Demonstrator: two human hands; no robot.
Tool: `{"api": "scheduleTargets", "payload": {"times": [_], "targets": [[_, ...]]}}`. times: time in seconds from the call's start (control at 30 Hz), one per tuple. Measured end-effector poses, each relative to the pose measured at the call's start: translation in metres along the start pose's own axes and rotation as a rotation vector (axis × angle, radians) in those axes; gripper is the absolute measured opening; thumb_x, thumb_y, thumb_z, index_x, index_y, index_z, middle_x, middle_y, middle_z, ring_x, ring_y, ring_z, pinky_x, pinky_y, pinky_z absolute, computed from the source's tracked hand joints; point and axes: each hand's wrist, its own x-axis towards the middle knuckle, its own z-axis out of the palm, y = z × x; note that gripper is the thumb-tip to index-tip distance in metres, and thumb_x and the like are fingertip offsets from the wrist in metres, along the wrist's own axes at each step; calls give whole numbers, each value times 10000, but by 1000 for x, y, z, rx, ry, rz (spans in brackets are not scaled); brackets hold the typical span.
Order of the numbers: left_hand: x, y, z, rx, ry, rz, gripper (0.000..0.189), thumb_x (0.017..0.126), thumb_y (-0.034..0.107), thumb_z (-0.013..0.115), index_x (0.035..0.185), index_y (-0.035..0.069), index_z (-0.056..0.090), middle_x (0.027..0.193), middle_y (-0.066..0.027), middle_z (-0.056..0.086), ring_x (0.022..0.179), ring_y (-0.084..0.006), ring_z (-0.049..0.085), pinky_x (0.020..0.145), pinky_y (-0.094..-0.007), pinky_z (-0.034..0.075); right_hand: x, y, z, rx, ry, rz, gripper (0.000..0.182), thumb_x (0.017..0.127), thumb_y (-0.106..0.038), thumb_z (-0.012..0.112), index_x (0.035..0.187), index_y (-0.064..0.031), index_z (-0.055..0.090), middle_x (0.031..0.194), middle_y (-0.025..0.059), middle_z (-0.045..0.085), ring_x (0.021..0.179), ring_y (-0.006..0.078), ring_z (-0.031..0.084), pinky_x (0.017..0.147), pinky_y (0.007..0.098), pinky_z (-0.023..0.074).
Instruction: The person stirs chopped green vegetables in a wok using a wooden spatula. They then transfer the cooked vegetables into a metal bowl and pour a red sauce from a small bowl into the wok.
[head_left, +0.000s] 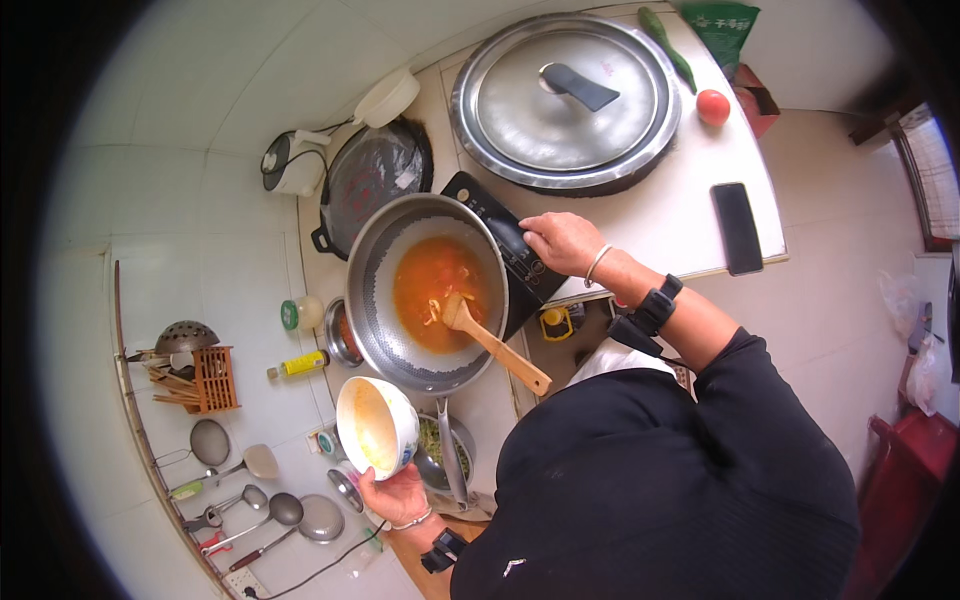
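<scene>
My left hand (397, 495) holds a white ceramic bowl (379, 427) tilted beside the wok, with yellowish residue inside it. My right hand (566, 244) is over the control panel of a black induction cooktop (517, 259), fingertips at its edge and nothing in its grasp. On the cooktop sits a steel wok (375, 285) with a honeycomb-patterned interior. It contains orange-red soup (431, 262) with tomato and pale cooked pieces. A wooden spatula (502, 352) rests in it, its handle over the rim. The wok's metal handle (450, 457) points towards the bottom of the view.
A large lidded pan (562, 97), a cucumber (667, 49), a tomato (713, 107) and a phone (737, 229) lie on the counter. Near the wall are an electric griddle (375, 184), a jar (302, 313) and a yellow-labelled bottle (300, 364). Greens fill a pot (461, 435).
</scene>
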Motion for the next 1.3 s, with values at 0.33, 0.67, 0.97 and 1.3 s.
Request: {"api": "scheduleTargets", "payload": {"times": [0.33, 0.67, 0.97, 1.3], "targets": [[-26, -11, 4, -5, 160, 36, 551, 761, 239, 595, 1266, 33, 512, 1162, -136, 620, 946, -301, 640, 596, -360, 585, -7, -11, -1, 760, -388, 427, 230, 898, -247, 632, 809, -36, 646, 673, 15, 624, 533, 62, 518, 461, 219, 412], [-31, -33, -6, -35, 229, -5, 509, 765, 244, 573, 1219, 16, 536, 1082, -134, 655, 832, -290, 672, 555, -371, 587, 1, -16, 12, 865, -472, 408, 155, 876, -126, 649, 772, -11, 652, 657, 37, 643, 497, 66, 529, 444, 209, 419], [-29, -46, -8, -122, 243, -52, 556, 767, 241, 575, 1269, 11, 513, 1143, -155, 630, 898, -323, 657, 600, -381, 594, 14, -18, 16, 823, -451, 395, 159, 868, -120, 659, 754, -8, 653, 653, 46, 651, 497, 72, 545, 445, 215, 438], [-17, -50, -59, -252, 135, -136, 595, 770, 226, 612, 1307, 6, 481, 1262, -164, 563, 1123, -410, 553, 799, -470, 588, 20, -20, 20, 812, -493, 383, 168, 848, -111, 658, 717, -9, 635, 647, 58, 653, 497, 89, 561, 452, 228, 457]]}}
